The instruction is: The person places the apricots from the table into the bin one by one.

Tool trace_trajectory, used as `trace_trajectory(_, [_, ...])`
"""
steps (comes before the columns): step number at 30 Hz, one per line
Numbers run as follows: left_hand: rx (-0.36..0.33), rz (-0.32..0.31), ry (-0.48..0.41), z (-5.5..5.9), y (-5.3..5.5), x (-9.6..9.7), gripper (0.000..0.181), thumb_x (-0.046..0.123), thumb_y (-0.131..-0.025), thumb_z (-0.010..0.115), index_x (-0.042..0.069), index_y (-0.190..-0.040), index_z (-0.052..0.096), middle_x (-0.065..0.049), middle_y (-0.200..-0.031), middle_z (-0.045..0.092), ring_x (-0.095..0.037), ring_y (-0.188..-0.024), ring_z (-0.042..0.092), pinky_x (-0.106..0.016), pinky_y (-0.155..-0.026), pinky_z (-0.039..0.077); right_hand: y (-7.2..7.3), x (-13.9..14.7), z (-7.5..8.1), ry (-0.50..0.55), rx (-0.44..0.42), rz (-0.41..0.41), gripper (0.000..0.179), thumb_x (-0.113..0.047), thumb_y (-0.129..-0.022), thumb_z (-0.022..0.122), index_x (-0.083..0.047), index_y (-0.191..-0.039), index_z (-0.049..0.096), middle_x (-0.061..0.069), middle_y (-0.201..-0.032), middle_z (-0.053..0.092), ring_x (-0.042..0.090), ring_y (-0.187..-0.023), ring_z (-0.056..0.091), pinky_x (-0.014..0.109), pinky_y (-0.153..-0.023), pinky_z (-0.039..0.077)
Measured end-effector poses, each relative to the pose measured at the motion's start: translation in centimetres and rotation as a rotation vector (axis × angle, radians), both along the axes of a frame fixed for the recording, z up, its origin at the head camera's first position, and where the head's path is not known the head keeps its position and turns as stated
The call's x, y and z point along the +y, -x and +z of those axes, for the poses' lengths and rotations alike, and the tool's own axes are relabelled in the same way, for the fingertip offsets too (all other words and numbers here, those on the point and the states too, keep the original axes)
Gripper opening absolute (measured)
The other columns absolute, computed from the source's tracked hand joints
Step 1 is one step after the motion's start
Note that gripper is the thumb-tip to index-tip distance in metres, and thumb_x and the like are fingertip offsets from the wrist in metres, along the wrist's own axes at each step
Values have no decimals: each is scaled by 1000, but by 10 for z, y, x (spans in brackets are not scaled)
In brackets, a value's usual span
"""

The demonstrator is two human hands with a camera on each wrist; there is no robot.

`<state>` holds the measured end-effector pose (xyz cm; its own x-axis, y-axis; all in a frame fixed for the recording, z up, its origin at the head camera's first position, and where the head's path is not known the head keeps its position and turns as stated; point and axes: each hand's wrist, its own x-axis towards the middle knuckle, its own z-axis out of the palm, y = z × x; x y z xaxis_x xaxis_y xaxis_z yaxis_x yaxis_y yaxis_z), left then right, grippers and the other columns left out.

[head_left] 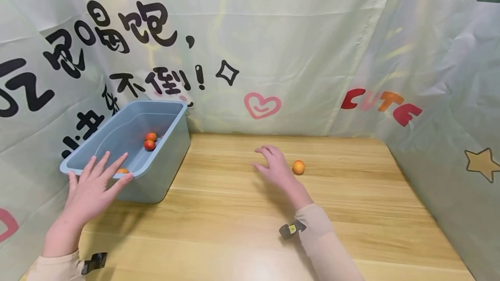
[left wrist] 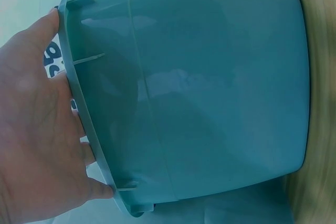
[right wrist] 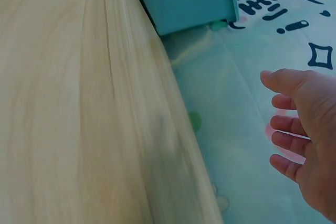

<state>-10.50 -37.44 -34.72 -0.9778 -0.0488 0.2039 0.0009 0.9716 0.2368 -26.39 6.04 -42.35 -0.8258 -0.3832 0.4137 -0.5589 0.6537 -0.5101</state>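
At the left of the head view stands a grey-blue plastic bin [head_left: 166, 170]. My left hand [head_left: 91, 190] rests on its near rim with fingers spread; the left wrist view shows the fingertips touching the rim of the bin [left wrist: 220, 93]. Inside lie red round fruits, one [head_left: 149, 145] of them in plain sight, and an orange piece [head_left: 122, 171] partly hidden behind the rim. Above the table's middle hovers my right hand [head_left: 277, 169], its fingers loosely bent and holding nothing. A small orange [head_left: 298, 167] sits on the table just right of that hand.
The wooden table [head_left: 234, 229] reaches back to a printed cloth [head_left: 304, 55], which hangs behind and along both sides. The bin stands close to the cloth at the left. Black wrist devices are strapped at both sleeves [head_left: 328, 242].
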Motion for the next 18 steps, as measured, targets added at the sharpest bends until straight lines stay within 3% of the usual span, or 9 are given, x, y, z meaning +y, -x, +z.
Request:
trace_trajectory(11, [-2, 0, 1, 2, 0, 2, 65, 54, -99, 44, 37, -156, 16, -22, -163, 6, -47, -149, -10, -81, -98, -20, 5, 28, -11, 51, 3, -53, 42, -27, -88, 72, -5, -123, 63, 15, -124, 61, 33, -121, 53, 48, -107, 43])
trace_trajectory(18, [4, -3, 2, 1, -1, 2, 65, 53, -99, 44, 37, -156, 16, -22, -163, 7, -47, -149, -10, -80, -98, -21, 8, 46, -14, 77, -56, -100, 44, -28, -89, 70, -5, -125, 61, 16, -128, 59, 34, -125, 50, 50, -109, 41])
